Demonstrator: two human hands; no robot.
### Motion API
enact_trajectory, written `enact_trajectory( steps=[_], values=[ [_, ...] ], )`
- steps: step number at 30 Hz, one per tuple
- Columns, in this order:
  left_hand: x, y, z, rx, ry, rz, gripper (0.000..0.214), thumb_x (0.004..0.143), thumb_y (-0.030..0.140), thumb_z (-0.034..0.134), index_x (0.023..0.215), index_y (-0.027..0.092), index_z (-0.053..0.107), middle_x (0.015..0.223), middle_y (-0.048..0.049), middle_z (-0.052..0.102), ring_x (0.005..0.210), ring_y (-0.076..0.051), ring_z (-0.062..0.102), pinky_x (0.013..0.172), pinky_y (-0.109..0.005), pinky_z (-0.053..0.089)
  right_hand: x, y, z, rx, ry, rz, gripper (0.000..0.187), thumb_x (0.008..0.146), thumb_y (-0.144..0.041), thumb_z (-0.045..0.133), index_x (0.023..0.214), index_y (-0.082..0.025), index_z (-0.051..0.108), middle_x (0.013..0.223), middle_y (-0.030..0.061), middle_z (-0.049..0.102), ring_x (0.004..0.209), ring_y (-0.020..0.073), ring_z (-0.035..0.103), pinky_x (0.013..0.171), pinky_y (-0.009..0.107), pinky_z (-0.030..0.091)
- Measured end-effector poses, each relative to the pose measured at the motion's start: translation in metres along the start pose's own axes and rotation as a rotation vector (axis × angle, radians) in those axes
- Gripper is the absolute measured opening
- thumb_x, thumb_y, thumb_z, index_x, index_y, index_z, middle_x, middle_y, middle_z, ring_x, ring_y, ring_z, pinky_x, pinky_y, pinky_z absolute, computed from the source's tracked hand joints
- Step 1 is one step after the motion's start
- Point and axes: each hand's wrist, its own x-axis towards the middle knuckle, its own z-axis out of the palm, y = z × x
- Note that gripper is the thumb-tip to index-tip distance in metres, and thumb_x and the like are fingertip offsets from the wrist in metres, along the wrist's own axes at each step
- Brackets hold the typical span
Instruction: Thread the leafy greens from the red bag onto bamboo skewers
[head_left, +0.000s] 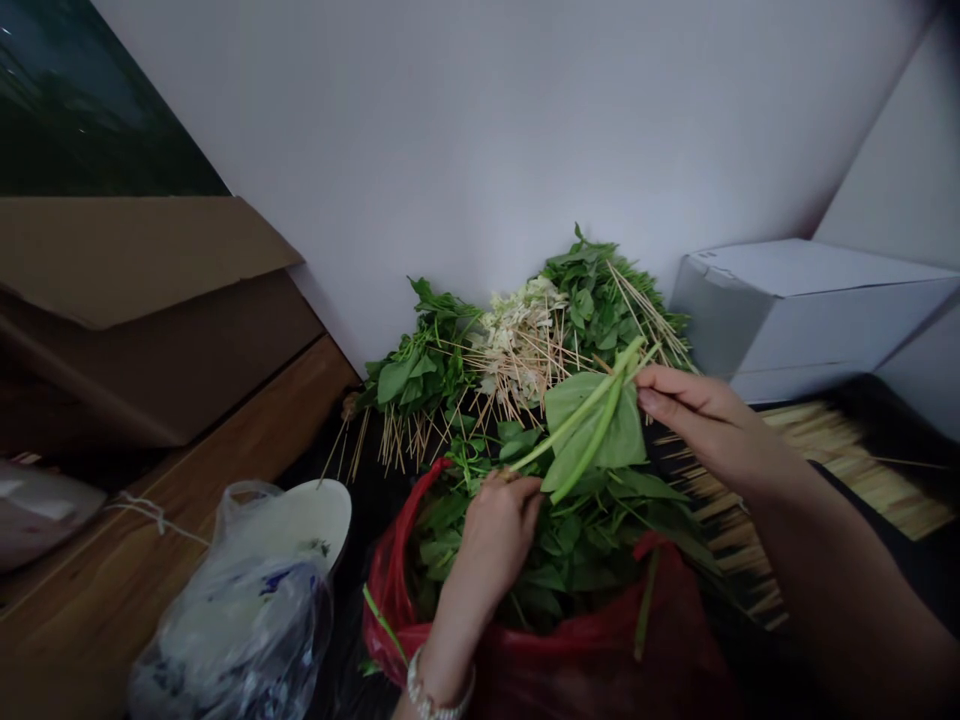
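Note:
My right hand [694, 415] is closed on a few green leafy stalks [592, 425], holding them up over a red plastic bag [570, 660] full of loose greens [577, 540]. My left hand [491, 530] has its fingers curled on the lower end of the same stalks, resting on the greens in the bag. Behind the bag lies a pile of greens and pale vegetables threaded on bamboo skewers [517, 345], leaning by the wall.
A heap of bare bamboo skewers [832, 440] lies at the right on a dark surface. A white box [810, 310] stands behind them. At the left are a clear plastic bag [240, 620], a white plate [319, 515], a wooden ledge [187, 500] and flattened cardboard [150, 300].

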Motion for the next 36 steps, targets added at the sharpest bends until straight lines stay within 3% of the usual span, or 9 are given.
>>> enact_trajectory(
  steps=[2,8,15,19,23,28,33,36],
  values=[
    [0.005,0.006,0.015,0.045,-0.075,0.024,0.024,0.087,0.013,0.058,0.096,0.023,0.077,0.089,-0.0108,0.073,0.090,-0.029,0.066,0.081,-0.037,0.048,0.000,-0.001,0.001,0.018,-0.009,-0.002,0.023,0.097,-0.036,0.051,0.099,-0.023,0.070,0.086,0.0009,0.065,0.081,0.0176,0.057,0.073,0.026,0.046],
    [0.009,-0.004,0.050,0.263,-0.171,-0.136,0.032,0.092,0.018,0.051,0.120,0.020,0.067,0.096,-0.0142,0.075,0.090,-0.029,0.070,0.080,-0.036,0.049,0.001,-0.003,0.006,0.039,-0.039,-0.002,0.022,0.098,-0.033,0.050,0.098,-0.022,0.070,0.085,0.0007,0.064,0.083,0.0168,0.058,0.074,0.025,0.046],
    [0.010,-0.009,0.057,0.310,-0.203,-0.171,0.026,0.093,0.021,0.049,0.112,0.018,0.067,0.094,-0.0127,0.075,0.092,-0.028,0.070,0.083,-0.036,0.050,0.001,-0.007,0.009,0.027,-0.043,-0.005,0.022,0.097,-0.031,0.050,0.092,-0.021,0.069,0.079,0.0003,0.061,0.074,0.0147,0.055,0.066,0.022,0.045],
    [0.003,-0.004,0.037,-0.058,-0.065,-0.123,0.028,0.092,0.019,0.049,0.115,0.018,0.064,0.102,-0.0118,0.073,0.096,-0.025,0.068,0.086,-0.034,0.049,0.001,-0.007,0.008,0.046,-0.060,-0.002,0.022,0.097,-0.031,0.050,0.093,-0.021,0.068,0.079,0.0002,0.061,0.076,0.0149,0.055,0.068,0.023,0.045],
    [-0.006,0.001,0.012,-0.487,0.121,-0.183,0.020,0.094,0.028,0.051,0.102,0.020,0.067,0.097,-0.0059,0.072,0.090,-0.020,0.065,0.082,-0.029,0.047,0.002,-0.005,0.009,0.035,-0.066,0.003,0.021,0.098,-0.032,0.050,0.093,-0.022,0.068,0.078,0.0000,0.061,0.076,0.0147,0.055,0.067,0.023,0.045],
    [-0.013,-0.007,-0.002,-0.812,0.337,-0.280,0.018,0.080,0.032,0.072,0.087,0.019,0.063,0.080,0.0000,0.064,0.075,-0.015,0.061,0.070,-0.023,0.046,0.001,-0.007,0.009,0.051,-0.089,0.003,0.021,0.098,-0.033,0.050,0.089,-0.020,0.065,0.079,0.0008,0.062,0.073,0.0137,0.056,0.066,0.023,0.046],
    [-0.019,-0.018,-0.010,-1.051,0.384,-0.376,0.037,0.075,0.028,0.078,0.106,0.024,0.058,0.083,0.0016,0.070,0.076,-0.014,0.067,0.075,-0.024,0.051,-0.003,-0.006,0.003,0.075,-0.211,0.041,0.024,0.100,-0.037,0.047,0.090,-0.021,0.062,0.061,-0.0024,0.058,0.056,0.0111,0.053,0.054,0.022,0.042],
    [-0.023,-0.024,-0.017,-1.210,0.355,-0.418,0.033,0.072,0.030,0.080,0.099,0.022,0.063,0.087,-0.0015,0.074,0.076,-0.017,0.070,0.074,-0.028,0.055,-0.006,-0.005,-0.002,0.029,-0.303,0.065,0.027,0.100,-0.042,0.046,0.094,-0.021,0.063,0.052,-0.0055,0.049,0.047,0.0095,0.044,0.047,0.021,0.035]
  ],
)
